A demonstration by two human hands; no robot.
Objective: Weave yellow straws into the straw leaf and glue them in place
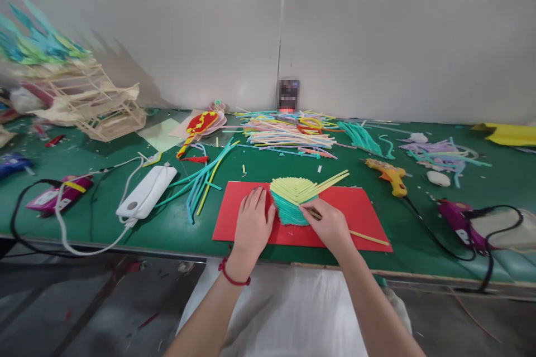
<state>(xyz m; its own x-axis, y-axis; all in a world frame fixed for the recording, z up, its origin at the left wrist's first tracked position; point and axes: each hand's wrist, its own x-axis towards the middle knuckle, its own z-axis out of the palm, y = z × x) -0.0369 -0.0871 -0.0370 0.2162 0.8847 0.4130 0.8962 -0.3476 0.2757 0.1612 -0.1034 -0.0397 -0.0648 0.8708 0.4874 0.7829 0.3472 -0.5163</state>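
A red board lies near the table's front edge. On it sits a shape of pipe cleaners laid side by side, with a yellow upper part and a teal lower part. A few yellow ends stick out past its upper right side. My left hand rests flat on the board, left of the shape, fingers stretched out. At the shape's right edge my right hand pinches a yellow pipe cleaner, whose far end emerges beyond the hand to the lower right. The fingers hide its middle.
Loose teal and yellow pipe cleaners lie left of the board; a large pile spreads behind it. A yellow glue gun with a black cord is at right. A white power strip and a stick-framed model occupy the left.
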